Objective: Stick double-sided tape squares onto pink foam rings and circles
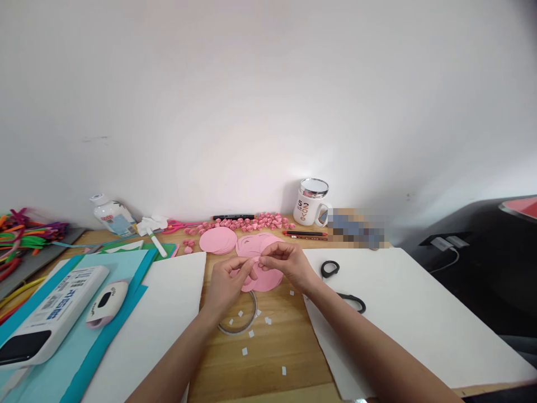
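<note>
My left hand (pixel 231 278) and my right hand (pixel 288 263) meet over the middle of the wooden table, fingertips pinched close together. Between them is a small piece of pink paper (pixel 256 261), partly hidden by the fingers. Pink paper circles (pixel 268 281) lie right beneath and behind my hands, and a neat stack of pink circles (pixel 217 240) sits to the left. Just below my left hand, a roll of tape (pixel 256 305) rests flat, with small white paper squares (pixel 245 351) scattered about it. Rolled pink paper flowers (pixel 268 221) are heaped along the wall.
White boards (pixel 165 313) flank the work area. Black-handled scissors (pixel 330 269) lie under my right forearm. A white mug (pixel 311 202), pencils (pixel 305 233), a black marker (pixel 234 217) and a bottle (pixel 112 215) stand or lie at the back. A power bank (pixel 59 313) is at left.
</note>
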Tool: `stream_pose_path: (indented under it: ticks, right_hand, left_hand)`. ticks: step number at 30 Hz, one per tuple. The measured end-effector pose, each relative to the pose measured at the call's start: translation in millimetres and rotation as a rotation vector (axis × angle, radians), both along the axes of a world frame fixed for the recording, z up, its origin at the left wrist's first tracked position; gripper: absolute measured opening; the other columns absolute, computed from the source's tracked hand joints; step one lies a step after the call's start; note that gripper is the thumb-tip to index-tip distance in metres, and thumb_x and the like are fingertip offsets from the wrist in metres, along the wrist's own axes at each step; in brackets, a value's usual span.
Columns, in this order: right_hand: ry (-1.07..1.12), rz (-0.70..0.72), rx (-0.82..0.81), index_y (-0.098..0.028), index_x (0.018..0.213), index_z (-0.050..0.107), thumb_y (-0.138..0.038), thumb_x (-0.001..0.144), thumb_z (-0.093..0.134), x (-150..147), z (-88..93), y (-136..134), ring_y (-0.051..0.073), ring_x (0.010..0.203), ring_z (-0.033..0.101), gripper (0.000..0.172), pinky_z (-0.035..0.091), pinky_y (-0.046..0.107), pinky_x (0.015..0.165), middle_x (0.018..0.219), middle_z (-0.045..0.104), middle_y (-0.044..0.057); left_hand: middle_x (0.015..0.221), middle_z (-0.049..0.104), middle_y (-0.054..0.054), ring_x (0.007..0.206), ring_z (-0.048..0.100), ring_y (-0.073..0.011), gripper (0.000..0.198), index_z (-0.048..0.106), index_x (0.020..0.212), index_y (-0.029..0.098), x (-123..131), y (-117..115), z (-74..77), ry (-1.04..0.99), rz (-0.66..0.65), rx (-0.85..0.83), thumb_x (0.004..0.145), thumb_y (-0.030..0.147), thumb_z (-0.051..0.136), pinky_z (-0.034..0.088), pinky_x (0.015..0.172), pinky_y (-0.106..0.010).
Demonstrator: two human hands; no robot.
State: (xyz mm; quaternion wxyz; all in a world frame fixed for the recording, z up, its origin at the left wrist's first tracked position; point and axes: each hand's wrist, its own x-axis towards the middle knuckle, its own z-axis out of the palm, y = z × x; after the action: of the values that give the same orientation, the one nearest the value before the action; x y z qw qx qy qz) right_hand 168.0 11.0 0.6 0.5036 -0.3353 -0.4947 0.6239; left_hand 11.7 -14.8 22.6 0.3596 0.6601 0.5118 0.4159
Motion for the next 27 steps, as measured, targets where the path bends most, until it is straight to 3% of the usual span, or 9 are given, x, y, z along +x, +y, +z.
stream_pose_path:
  ticks: [17,27]
  right_hand:
    - [0.019,0.015,0.008,-0.016,0.075,0.066,-0.031,0.060,0.071,1.0,-3.7,1.6,0.013,0.065,0.061,0.022,0.050,0.030,0.070,0.074,0.067,0.004]
    - [0.024,-0.024,-0.040,-0.016,0.069,0.064,-0.028,0.053,0.075,0.6,-3.3,2.9,0.010,0.055,0.058,0.023,0.048,0.025,0.058,0.063,0.065,0.000]
  left_hand:
    - [0.056,0.060,0.000,0.051,0.050,-0.0113,0.027,0.064,0.063,0.016,0.0,0.1,-1.3,-0.035,0.010,-0.021,0.075,0.037,0.052,0.041,0.050,-0.020]
    - [0.057,0.062,-0.001,0.051,0.051,-0.0115,0.031,0.062,0.057,0.016,-0.4,0.1,-1.4,-0.010,-0.003,-0.010,0.076,0.037,0.051,0.040,0.050,-0.020]
